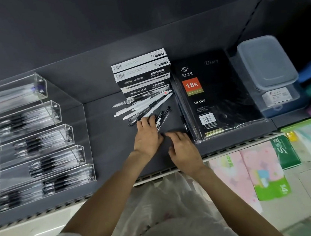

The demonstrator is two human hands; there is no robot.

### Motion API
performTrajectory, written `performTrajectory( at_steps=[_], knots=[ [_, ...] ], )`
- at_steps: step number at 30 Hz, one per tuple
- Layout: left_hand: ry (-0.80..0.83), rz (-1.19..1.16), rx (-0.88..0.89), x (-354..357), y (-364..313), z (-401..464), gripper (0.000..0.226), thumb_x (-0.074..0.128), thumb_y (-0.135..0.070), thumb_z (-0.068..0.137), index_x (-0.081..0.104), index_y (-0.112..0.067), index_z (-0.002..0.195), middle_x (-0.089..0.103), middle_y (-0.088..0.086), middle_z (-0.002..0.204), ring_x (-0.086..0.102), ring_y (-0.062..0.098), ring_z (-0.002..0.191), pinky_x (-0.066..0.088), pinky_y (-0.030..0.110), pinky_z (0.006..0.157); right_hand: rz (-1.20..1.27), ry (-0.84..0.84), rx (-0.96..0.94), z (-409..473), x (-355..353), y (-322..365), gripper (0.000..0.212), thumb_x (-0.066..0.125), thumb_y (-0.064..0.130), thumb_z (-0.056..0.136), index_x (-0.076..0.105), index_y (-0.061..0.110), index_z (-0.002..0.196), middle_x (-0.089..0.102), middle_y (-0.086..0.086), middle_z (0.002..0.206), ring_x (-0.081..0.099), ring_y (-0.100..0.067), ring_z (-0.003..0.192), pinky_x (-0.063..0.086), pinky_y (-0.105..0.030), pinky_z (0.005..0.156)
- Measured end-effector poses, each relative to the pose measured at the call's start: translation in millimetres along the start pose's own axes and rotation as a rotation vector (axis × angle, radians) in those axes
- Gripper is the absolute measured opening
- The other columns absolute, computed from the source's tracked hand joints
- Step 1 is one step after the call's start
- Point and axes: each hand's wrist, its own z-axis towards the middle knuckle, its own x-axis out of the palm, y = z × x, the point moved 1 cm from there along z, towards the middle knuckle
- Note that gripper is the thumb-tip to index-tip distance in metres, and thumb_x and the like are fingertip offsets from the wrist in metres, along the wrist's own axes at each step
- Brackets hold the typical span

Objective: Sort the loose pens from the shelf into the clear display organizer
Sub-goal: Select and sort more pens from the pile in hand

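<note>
Several loose pens (145, 105), white and black, lie in a heap on the dark shelf (100, 124) in front of the pen boxes. My left hand (147, 134) lies palm down at the near edge of the heap, its fingertips touching the black pens (163, 115). My right hand (183, 149) rests on the shelf just to the right, fingers loosely bent, nothing visibly in it. The clear display organizer (54, 130) stands at the left, a stepped acrylic rack with several tiers that hold pens.
Stacked gel ink pen boxes (142, 74) stand behind the heap. Black wrapped diaries (217, 98) lie to the right, then a lidded plastic container (267, 64). Coloured paper packs (263, 175) sit below the shelf's front edge. A plastic bag (161, 205) hangs under my arms.
</note>
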Motion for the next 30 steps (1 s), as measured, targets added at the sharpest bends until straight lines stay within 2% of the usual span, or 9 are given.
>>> performTrajectory(
  at_steps=[5,8,10,13,16,19,23,27,30],
  knots=[
    [0.063,0.175,-0.025,-3,-5,11,0.036,0.032,0.003,0.092,0.032,0.003,0.128,0.044,0.020,0.127,0.045,0.032,0.117,0.037,0.034,0.096,0.024,-0.036,-0.027,-4,-2,2,0.044,0.052,0.006,0.088,0.050,0.011,0.131,0.055,-0.010,0.124,0.047,-0.029,0.114,0.040,-0.036,0.096],
    [0.118,-0.034,-0.025,-14,0,18,0.023,0.037,-0.006,0.097,0.040,0.002,0.118,0.056,0.020,0.115,0.056,0.036,0.106,0.042,0.036,0.083,0.056,-0.103,-0.046,-7,-7,4,0.040,0.052,0.007,0.089,0.053,0.012,0.129,0.058,-0.008,0.120,0.051,-0.027,0.110,0.045,-0.038,0.091],
    [0.229,-0.350,-0.033,-27,1,17,0.024,0.045,-0.022,0.099,0.048,0.000,0.110,0.061,0.016,0.095,0.059,0.031,0.090,0.042,0.034,0.075,0.150,-0.189,-0.049,-9,-14,5,0.037,0.053,0.007,0.089,0.055,0.013,0.125,0.060,-0.007,0.114,0.056,-0.025,0.103,0.049,-0.040,0.086],
    [0.383,-1.230,-0.197,-46,-4,3,0.017,0.049,-0.017,0.098,0.059,-0.006,0.089,0.057,0.003,0.070,0.055,0.012,0.057,0.051,0.027,0.060,0.416,-0.326,-0.010,-12,-30,10,0.031,0.052,0.006,0.092,0.056,0.013,0.122,0.062,0.000,0.110,0.059,-0.012,0.095,0.050,-0.026,0.082],
    [0.462,-1.790,-0.289,-58,-2,-10,0.016,0.047,-0.010,0.097,0.062,-0.005,0.097,0.061,-0.001,0.070,0.057,0.007,0.056,0.055,0.023,0.061,0.686,-0.325,0.108,-5,-43,14,0.028,0.052,0.006,0.093,0.057,0.017,0.119,0.064,0.005,0.107,0.060,-0.005,0.095,0.047,-0.019,0.082],
    [0.392,-2.006,-0.310,-60,-1,-16,0.016,0.047,-0.008,0.096,0.061,-0.003,0.102,0.063,-0.001,0.075,0.060,0.008,0.062,0.056,0.023,0.065,0.893,-0.220,0.211,2,-47,22,0.023,0.052,0.009,0.095,0.057,0.025,0.111,0.063,0.007,0.099,0.063,-0.016,0.092,0.052,-0.026,0.076],
    [0.118,-2.175,-0.266,-67,-1,-21,0.016,0.046,-0.010,0.097,0.062,-0.007,0.099,0.063,-0.001,0.080,0.062,0.008,0.068,0.056,0.025,0.073,1.027,0.008,0.303,-8,-48,35,0.015,0.049,0.020,0.097,0.053,0.030,0.108,0.062,-0.001,0.104,0.067,-0.014,0.083,0.055,-0.025,0.067],
    [-0.088,-2.229,-0.124,-82,4,-29,0.018,0.042,-0.016,0.099,0.059,-0.014,0.098,0.061,-0.006,0.079,0.062,0.007,0.074,0.053,0.030,0.087,1.062,0.225,0.304,-23,-50,46,0.020,0.052,0.025,0.095,0.054,0.016,0.113,0.068,-0.014,0.096,0.066,-0.020,0.062,0.053,-0.027,0.049],
    [-0.169,-2.259,-0.102,-90,10,-35,0.019,0.039,-0.021,0.100,0.057,-0.018,0.097,0.060,-0.008,0.078,0.062,0.006,0.078,0.053,0.035,0.088,1.154,0.222,0.269,-26,-51,56,0.023,0.058,0.016,0.092,0.056,0.011,0.114,0.070,-0.014,0.088,0.066,-0.018,0.060,0.054,-0.025,0.054]
  ],
)
